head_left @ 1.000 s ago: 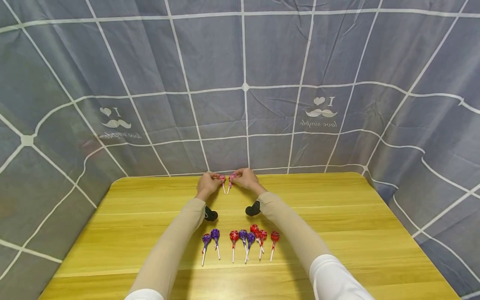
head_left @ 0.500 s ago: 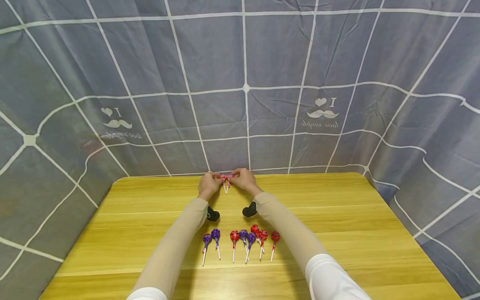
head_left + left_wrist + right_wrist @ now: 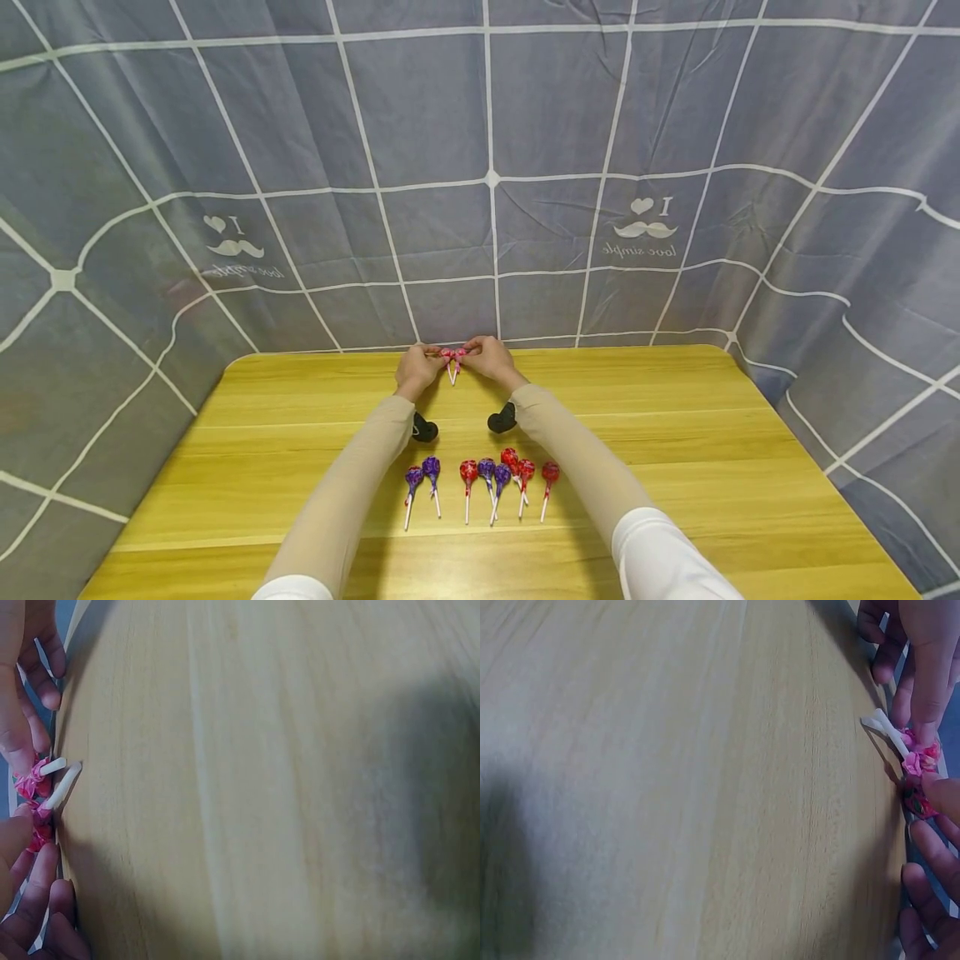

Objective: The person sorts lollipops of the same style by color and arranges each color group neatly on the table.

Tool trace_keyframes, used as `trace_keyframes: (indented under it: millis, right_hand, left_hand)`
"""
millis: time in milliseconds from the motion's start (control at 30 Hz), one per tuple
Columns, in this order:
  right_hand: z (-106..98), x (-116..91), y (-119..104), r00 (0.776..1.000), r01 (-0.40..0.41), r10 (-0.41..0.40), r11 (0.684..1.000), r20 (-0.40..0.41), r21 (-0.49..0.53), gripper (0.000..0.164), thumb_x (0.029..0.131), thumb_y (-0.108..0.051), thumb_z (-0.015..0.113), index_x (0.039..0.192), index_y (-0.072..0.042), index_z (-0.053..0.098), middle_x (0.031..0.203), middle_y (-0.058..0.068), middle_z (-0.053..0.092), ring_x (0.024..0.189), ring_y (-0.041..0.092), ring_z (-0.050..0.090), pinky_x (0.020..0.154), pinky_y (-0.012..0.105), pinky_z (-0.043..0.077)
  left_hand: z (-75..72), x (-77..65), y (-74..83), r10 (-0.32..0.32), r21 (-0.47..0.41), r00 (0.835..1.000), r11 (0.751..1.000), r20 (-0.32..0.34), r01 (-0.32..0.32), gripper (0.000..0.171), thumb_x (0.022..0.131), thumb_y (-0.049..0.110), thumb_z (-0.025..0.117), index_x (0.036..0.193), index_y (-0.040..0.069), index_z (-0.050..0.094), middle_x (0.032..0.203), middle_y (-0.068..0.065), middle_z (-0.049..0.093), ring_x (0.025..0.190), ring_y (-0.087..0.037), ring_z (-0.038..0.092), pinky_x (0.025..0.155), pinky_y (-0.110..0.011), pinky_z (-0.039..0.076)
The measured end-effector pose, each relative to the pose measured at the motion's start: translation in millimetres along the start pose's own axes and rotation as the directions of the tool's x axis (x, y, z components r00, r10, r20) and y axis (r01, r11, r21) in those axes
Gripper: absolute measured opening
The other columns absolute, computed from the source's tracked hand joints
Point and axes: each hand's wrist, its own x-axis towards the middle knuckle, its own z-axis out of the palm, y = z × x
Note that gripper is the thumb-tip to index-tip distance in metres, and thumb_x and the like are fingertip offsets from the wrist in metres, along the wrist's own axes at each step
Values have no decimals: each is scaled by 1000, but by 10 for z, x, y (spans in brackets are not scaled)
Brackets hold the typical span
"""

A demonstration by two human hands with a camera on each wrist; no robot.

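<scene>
At the table's far edge, my left hand [image 3: 418, 367] pinches a pink-wrapped lollipop [image 3: 446, 354] by its head. My right hand [image 3: 489, 358] pinches a second pink-wrapped lollipop [image 3: 459, 355] right beside it. The two heads sit close together, and their white sticks slant toward each other, the tips nearly meeting in a V. Fingertips cover part of both wrappers. In the left wrist view, the left hand's lollipop [image 3: 39, 832] is below the right hand's lollipop [image 3: 30, 783]. The right wrist view shows the thumb and fingers of my right hand [image 3: 937, 855] around its lollipop [image 3: 916, 801].
Nearer on the wooden table [image 3: 675, 467] lie two purple lollipops [image 3: 422, 472] at left. Right of them is a loose row of several red lollipops [image 3: 468, 471] and purple lollipops [image 3: 502, 475], some sticks crossing. A grey curtain [image 3: 420, 108] with white lines hangs behind the far edge.
My hands have come slightly closer together, bringing the two pink lollipops side by side with their stick tips together. Over the last half second almost nothing moves. The lollipops nearer me stay put.
</scene>
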Motion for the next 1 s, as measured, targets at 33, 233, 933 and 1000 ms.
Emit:
trace_keyframes:
  millis: [33,233,933,1000]
  right_hand:
    - [-7,-29,-27,1000,2,-2,1000,-9,-1,26,82,-27,73,103,-11,74,91,4,76,84,17,69,73,28,48]
    - [-63,-211,-168,999,6,-8,999,-33,-45,27,85,-22,70,109,-9,72,96,7,75,88,18,69,72,23,45]
    - [-327,-386,-165,996,83,-84,996,-39,-34,28,87,-22,70,113,-10,69,100,8,72,90,23,66,73,29,48]
    - [-361,-419,-167,995,96,-98,995,-38,-31,28,87,-21,70,113,-10,69,100,8,72,89,23,66,73,28,48]
  left_hand:
    - [-5,-5,-1,2,-2,1000,1000,3,-2,32,88,31,69,115,15,71,121,-3,67,108,-25,63,73,-36,44]
    - [-35,-37,-17,10,4,1000,1000,2,-10,33,88,32,68,115,15,71,123,-5,67,107,-27,64,75,-37,46]
    - [-306,-163,-16,43,-17,998,999,34,-42,33,92,27,60,122,14,67,101,-9,74,50,-8,54,45,-22,35]
    - [-331,-188,-20,52,-29,998,998,40,-50,34,92,27,61,123,13,66,97,-10,75,46,-7,51,43,-22,33]
